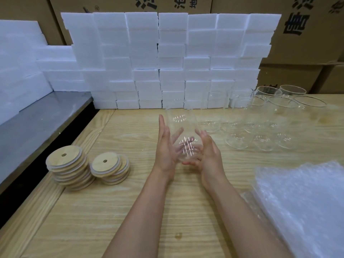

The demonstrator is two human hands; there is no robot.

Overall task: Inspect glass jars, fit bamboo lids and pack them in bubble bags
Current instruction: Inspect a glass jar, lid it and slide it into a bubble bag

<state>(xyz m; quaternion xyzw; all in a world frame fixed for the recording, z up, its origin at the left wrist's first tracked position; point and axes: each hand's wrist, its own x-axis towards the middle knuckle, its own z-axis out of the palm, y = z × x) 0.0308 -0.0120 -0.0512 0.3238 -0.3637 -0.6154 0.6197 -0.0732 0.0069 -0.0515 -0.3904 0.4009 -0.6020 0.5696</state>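
1. jars [260,127] stand clustered on the far right of the wooden table [130,211], well apart from the hands. a wall of white foam blocks [167,58] lines the table's far edge, with cardboard boxes [307,43] behind it.
2. bubble bags [301,207] lie heaped at the near right, and two stacks of bamboo lids [68,164] sit at the left.
3. the held jar [183,135] is above the middle of the table between both hands. it is tilted, mouth away from the person and base nearest them, with no lid on.
4. the left hand [164,146] keeps its fingers straight, palm flat against the jar's left side. the right hand [208,151] curls its fingers under the base, thumb up the right wall.
5. the glass looks stiff, smooth and likely slippery, and it would break if knocked. the safest hold seems to be round the wall with support under the base, not the thin rim. it should be set down gently, clear of the other jars.
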